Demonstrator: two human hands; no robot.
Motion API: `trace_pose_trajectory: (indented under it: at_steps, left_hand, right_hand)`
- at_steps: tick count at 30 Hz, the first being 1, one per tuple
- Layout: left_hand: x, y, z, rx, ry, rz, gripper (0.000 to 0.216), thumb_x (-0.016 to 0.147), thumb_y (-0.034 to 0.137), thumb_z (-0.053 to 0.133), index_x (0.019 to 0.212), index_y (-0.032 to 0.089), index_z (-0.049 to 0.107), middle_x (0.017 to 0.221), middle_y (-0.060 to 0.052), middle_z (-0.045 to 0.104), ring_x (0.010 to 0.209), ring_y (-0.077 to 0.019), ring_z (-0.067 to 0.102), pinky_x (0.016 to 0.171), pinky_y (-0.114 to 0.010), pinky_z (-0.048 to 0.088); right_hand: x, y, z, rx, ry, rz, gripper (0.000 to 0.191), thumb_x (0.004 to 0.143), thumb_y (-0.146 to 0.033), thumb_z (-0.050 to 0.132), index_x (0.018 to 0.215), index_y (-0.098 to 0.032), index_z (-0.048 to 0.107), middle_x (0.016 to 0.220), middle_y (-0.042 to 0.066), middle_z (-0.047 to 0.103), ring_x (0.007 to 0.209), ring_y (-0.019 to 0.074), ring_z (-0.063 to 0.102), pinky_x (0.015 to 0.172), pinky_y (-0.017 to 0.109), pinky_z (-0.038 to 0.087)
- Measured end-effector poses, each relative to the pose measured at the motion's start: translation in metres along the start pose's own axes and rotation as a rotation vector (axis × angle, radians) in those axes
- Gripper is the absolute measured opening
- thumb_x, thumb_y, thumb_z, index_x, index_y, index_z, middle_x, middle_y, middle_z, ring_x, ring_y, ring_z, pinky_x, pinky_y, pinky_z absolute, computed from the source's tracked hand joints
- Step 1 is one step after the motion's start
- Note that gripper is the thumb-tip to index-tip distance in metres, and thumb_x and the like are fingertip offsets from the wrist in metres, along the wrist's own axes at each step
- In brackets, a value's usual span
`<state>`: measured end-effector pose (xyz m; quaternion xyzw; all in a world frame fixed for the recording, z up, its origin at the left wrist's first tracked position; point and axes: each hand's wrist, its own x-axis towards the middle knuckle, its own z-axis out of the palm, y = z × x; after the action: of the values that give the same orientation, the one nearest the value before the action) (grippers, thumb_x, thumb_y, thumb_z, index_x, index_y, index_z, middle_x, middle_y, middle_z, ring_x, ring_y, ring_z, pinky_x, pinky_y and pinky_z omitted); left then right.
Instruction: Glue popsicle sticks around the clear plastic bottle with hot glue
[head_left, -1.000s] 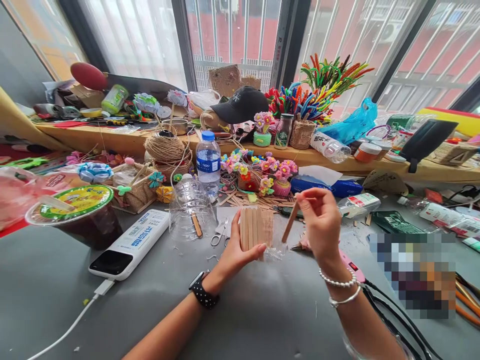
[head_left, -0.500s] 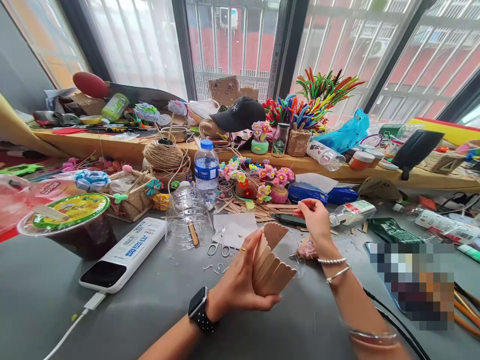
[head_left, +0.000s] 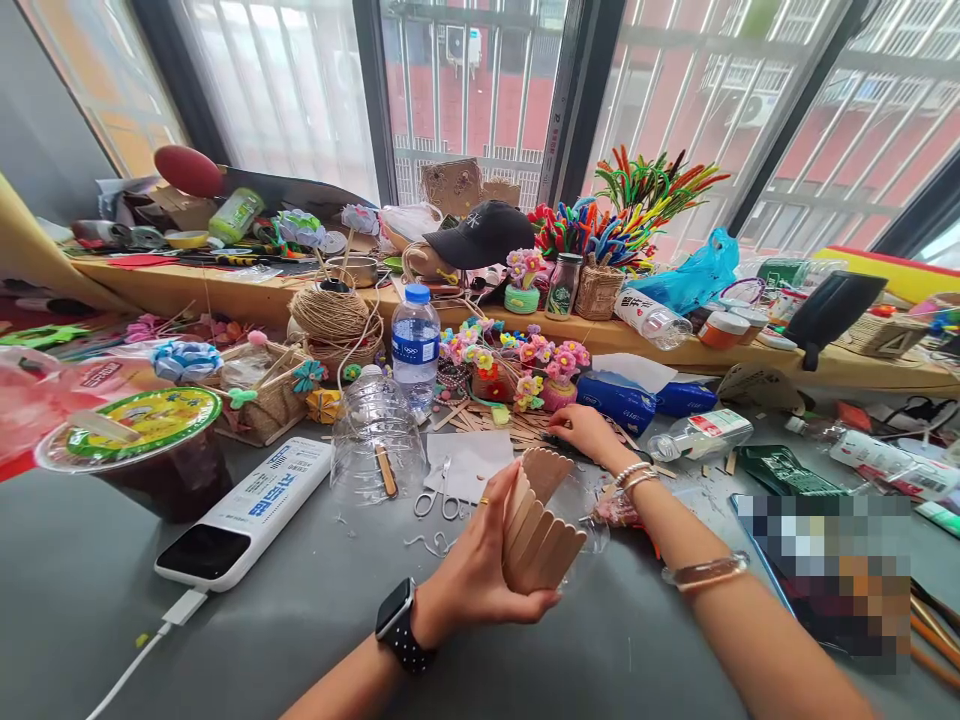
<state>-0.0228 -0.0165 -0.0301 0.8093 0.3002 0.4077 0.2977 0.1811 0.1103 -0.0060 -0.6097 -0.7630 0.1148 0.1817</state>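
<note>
My left hand [head_left: 480, 560] is wrapped round a small flared holder made of craft sticks [head_left: 541, 540], with rounded stick ends along its upper rim. It is held tilted above the grey table. My right hand [head_left: 589, 432] reaches over the pile of loose craft sticks [head_left: 469, 412] at the back, beside a dark object partly hidden under it. Its fingers are drawn together low over the sticks; what is between them is hidden. White-handled scissors [head_left: 442, 497] and a white sheet of paper [head_left: 471, 458] lie left of the holder.
A clear cut plastic bottle [head_left: 379, 440], a water bottle [head_left: 415, 350] and a power bank [head_left: 244, 515] stand or lie to the left, near a drink cup [head_left: 142, 450]. At right lies a phone [head_left: 780, 570]. A crowded wooden ledge [head_left: 465, 318] runs behind.
My right hand has lowered and moved left onto the craft stick pile, covering part of the dark object there. My left hand keeps the holder almost where it was.
</note>
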Motion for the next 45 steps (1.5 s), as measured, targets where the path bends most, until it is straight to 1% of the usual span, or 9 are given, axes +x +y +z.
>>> trace_pose_trajectory:
  at_steps: [3, 6, 12, 19, 28, 33, 35, 38, 45]
  left_hand:
    - [0.0, 0.0, 0.0, -0.001, -0.006, 0.001, 0.109, 0.055, 0.03, 0.072, 0.133, 0.03, -0.004, 0.137, -0.013, 0.019, 0.125, -0.0356, 0.023, 0.1, -0.051, 0.023]
    - [-0.001, -0.001, 0.0, 0.005, -0.023, -0.004, 0.11, 0.055, 0.029, 0.072, 0.133, 0.03, -0.005, 0.138, -0.013, 0.017, 0.125, -0.0354, 0.022, 0.1, -0.051, 0.024]
    - [-0.001, -0.003, 0.001, 0.022, -0.029, -0.009, 0.113, 0.052, 0.026, 0.073, 0.133, 0.029, -0.005, 0.138, -0.013, 0.016, 0.125, -0.0359, 0.021, 0.1, -0.052, 0.023]
    - [0.0, -0.002, 0.0, 0.02, -0.039, -0.028, 0.111, 0.053, 0.028, 0.072, 0.132, 0.028, -0.006, 0.136, -0.013, 0.018, 0.125, -0.0346, 0.021, 0.101, -0.051, 0.023]
    - [-0.001, -0.005, 0.0, -0.009, -0.019, -0.072, 0.109, 0.055, 0.029, 0.07, 0.133, 0.027, -0.006, 0.137, -0.013, 0.018, 0.124, -0.0337, 0.024, 0.101, -0.05, 0.022]
    - [0.0, -0.004, -0.001, -0.021, 0.003, -0.111, 0.108, 0.057, 0.029, 0.069, 0.133, 0.026, -0.008, 0.138, -0.014, 0.016, 0.125, -0.0337, 0.022, 0.101, -0.051, 0.02]
    - [0.0, -0.005, -0.001, -0.02, 0.009, -0.124, 0.109, 0.058, 0.028, 0.069, 0.133, 0.026, -0.01, 0.139, -0.013, 0.015, 0.126, -0.0332, 0.021, 0.102, -0.051, 0.02]
    - [0.0, -0.006, 0.0, -0.011, 0.025, -0.12, 0.109, 0.058, 0.029, 0.069, 0.133, 0.027, -0.01, 0.14, -0.013, 0.013, 0.127, -0.0332, 0.02, 0.102, -0.052, 0.019]
    - [-0.001, -0.007, 0.0, -0.014, 0.04, -0.141, 0.107, 0.059, 0.03, 0.068, 0.133, 0.027, -0.009, 0.141, -0.012, 0.012, 0.127, -0.0328, 0.018, 0.103, -0.05, 0.018]
  right_hand:
    - [0.011, -0.015, 0.009, -0.129, -0.151, -0.071, 0.016, 0.08, -0.028, 0.051, 0.089, -0.017, 0.06, 0.095, 0.005, 0.06, 0.086, 0.0155, 0.056, 0.078, 0.032, 0.044]
    - [0.019, -0.025, 0.015, -0.249, -0.239, -0.098, 0.026, 0.084, -0.031, 0.046, 0.106, -0.019, 0.052, 0.109, 0.006, 0.053, 0.092, 0.0157, 0.054, 0.077, 0.035, 0.046]
    - [0.029, -0.04, 0.02, -0.413, -0.3, -0.119, 0.029, 0.084, -0.031, 0.047, 0.109, -0.016, 0.05, 0.11, 0.007, 0.052, 0.092, 0.0167, 0.054, 0.077, 0.037, 0.046]
    - [0.035, -0.044, 0.021, -0.461, -0.298, -0.145, 0.029, 0.084, -0.031, 0.047, 0.109, -0.016, 0.05, 0.11, 0.007, 0.052, 0.092, 0.0166, 0.054, 0.078, 0.037, 0.046]
    - [0.035, -0.033, 0.013, -0.383, -0.243, -0.167, 0.029, 0.084, -0.031, 0.046, 0.108, -0.017, 0.05, 0.109, 0.007, 0.052, 0.091, 0.0162, 0.054, 0.077, 0.037, 0.046]
    - [0.031, -0.029, 0.007, -0.309, -0.141, -0.187, 0.023, 0.083, -0.033, 0.046, 0.087, -0.016, 0.061, 0.092, 0.005, 0.061, 0.085, 0.0162, 0.056, 0.073, 0.028, 0.043]
    - [0.028, -0.027, 0.005, -0.275, -0.088, -0.192, 0.023, 0.081, -0.033, 0.047, 0.081, -0.017, 0.064, 0.091, 0.007, 0.063, 0.084, 0.0171, 0.057, 0.069, 0.025, 0.041]
    - [0.023, -0.025, 0.005, -0.222, -0.031, -0.195, 0.021, 0.079, -0.032, 0.049, 0.079, -0.018, 0.065, 0.091, 0.008, 0.064, 0.082, 0.0168, 0.058, 0.064, 0.022, 0.038]
    - [0.015, -0.02, 0.004, -0.039, 0.038, -0.175, 0.015, 0.077, -0.022, 0.049, 0.079, -0.019, 0.063, 0.077, 0.006, 0.067, 0.071, 0.0167, 0.059, 0.061, 0.023, 0.037]
